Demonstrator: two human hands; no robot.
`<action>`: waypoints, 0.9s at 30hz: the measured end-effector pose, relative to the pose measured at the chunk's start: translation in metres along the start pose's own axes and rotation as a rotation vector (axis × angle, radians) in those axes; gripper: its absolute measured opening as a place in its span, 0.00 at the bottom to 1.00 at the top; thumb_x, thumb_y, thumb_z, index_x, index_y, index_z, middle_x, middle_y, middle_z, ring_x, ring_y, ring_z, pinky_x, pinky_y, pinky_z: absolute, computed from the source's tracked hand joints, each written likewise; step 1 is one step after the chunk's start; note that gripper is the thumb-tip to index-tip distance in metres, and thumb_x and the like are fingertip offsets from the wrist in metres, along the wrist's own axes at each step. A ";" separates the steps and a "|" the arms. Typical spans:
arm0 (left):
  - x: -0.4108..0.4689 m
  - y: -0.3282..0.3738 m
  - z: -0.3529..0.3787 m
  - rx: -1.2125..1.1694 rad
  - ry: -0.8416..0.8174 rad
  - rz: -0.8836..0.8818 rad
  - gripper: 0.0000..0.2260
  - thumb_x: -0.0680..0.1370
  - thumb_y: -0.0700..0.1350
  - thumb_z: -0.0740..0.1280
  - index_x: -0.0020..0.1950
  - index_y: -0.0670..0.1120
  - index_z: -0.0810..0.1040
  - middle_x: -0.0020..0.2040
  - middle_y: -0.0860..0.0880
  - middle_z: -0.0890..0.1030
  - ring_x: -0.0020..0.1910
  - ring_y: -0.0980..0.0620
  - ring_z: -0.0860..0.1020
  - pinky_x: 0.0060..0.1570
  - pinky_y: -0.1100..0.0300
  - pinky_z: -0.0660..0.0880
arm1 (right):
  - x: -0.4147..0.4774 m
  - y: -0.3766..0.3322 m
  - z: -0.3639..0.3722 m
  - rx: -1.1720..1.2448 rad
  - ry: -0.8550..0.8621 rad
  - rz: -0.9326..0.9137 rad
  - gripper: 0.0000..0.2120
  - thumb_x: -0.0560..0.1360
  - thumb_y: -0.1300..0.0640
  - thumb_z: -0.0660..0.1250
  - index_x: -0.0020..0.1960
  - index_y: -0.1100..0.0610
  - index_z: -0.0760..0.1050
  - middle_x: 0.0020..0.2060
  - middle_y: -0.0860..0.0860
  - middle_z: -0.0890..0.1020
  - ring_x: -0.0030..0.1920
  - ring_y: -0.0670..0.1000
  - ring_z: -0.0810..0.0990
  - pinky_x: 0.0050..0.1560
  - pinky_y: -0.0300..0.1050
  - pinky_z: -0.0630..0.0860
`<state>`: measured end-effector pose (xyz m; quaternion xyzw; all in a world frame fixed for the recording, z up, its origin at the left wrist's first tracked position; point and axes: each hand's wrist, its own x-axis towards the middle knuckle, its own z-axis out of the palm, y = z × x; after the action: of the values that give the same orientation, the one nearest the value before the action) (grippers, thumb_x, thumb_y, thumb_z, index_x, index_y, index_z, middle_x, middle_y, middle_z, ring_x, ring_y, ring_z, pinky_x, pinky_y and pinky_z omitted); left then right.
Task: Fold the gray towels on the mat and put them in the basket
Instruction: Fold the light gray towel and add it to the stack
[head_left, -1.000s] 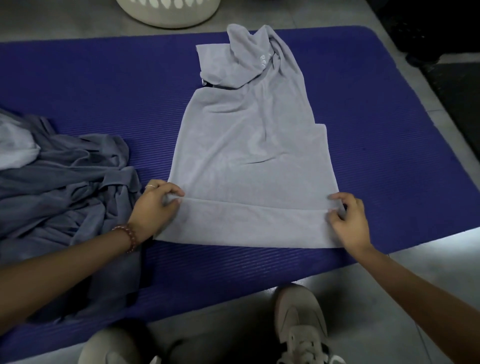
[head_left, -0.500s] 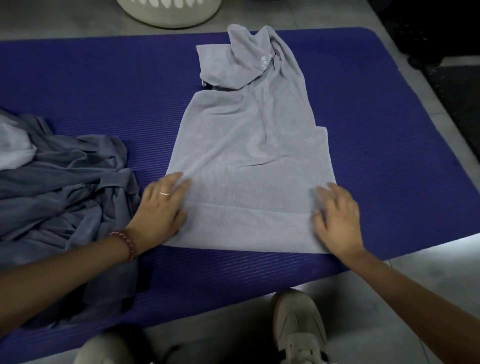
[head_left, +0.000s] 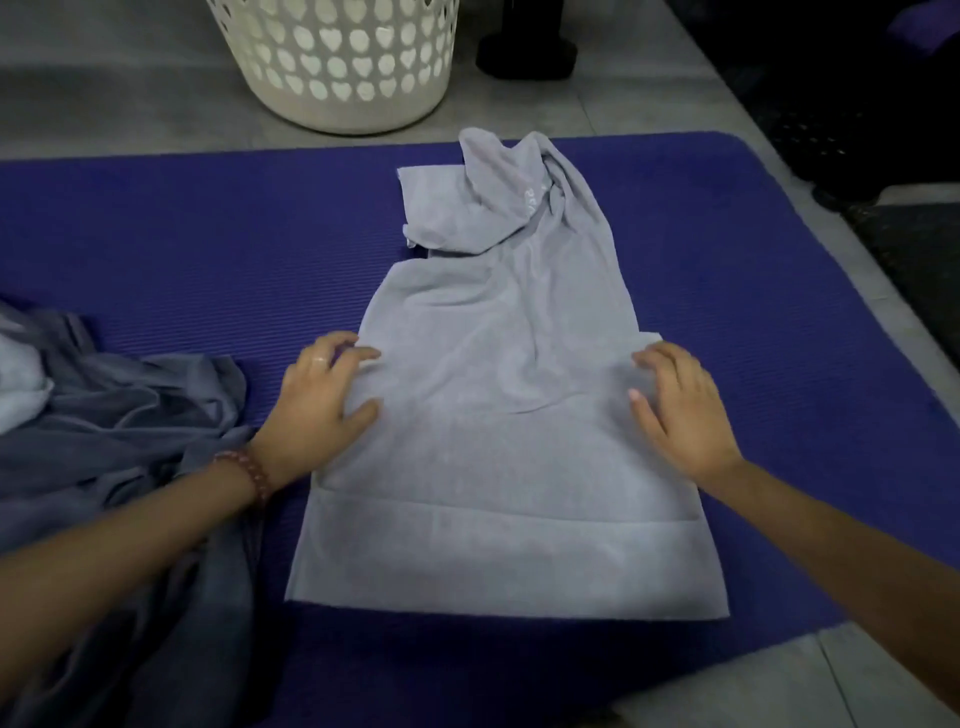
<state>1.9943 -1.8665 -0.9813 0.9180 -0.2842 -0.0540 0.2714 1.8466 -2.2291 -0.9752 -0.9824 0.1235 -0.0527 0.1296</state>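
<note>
Gray towel (head_left: 498, 447) lies flat on the blue mat (head_left: 208, 234), the left hand (head_left: 322, 400) and right hand (head_left: 680, 410) pressing on its side edges with fingers spread. Crumpled towels (head_left: 130, 441) lie left of the left hand; the white basket (head_left: 337, 62) stands beyond both hands.

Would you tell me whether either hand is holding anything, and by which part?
Nothing is held; the left hand and right hand rest open on the gray towel.

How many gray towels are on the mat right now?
3 visible: a spread towel in the centre under the left hand and right hand, a dark crumpled towel at the left, a pale towel at the far left edge. That heap may hide more.
</note>
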 end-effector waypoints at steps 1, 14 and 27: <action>0.026 -0.001 -0.002 -0.111 0.005 -0.047 0.24 0.73 0.54 0.63 0.65 0.43 0.72 0.65 0.42 0.69 0.59 0.45 0.70 0.62 0.49 0.67 | 0.026 -0.007 0.000 0.050 0.039 0.014 0.22 0.77 0.50 0.57 0.66 0.60 0.67 0.65 0.57 0.70 0.61 0.58 0.72 0.60 0.55 0.69; 0.228 0.005 0.025 -0.425 0.197 -0.328 0.03 0.75 0.37 0.66 0.45 0.44 0.79 0.51 0.45 0.79 0.56 0.45 0.77 0.53 0.60 0.73 | 0.183 -0.106 0.051 0.842 0.046 0.297 0.18 0.76 0.64 0.61 0.65 0.58 0.65 0.55 0.53 0.69 0.41 0.43 0.71 0.45 0.33 0.70; 0.059 0.115 -0.007 -0.150 -0.099 0.748 0.06 0.77 0.44 0.61 0.45 0.46 0.76 0.43 0.52 0.78 0.45 0.55 0.72 0.59 0.65 0.64 | 0.098 -0.096 -0.041 1.102 -0.340 0.566 0.44 0.72 0.50 0.71 0.76 0.48 0.43 0.59 0.56 0.75 0.55 0.55 0.76 0.53 0.46 0.77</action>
<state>1.9881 -1.9751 -0.9113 0.7246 -0.6076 -0.0164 0.3247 1.9576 -2.1744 -0.9030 -0.6957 0.3107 0.0841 0.6422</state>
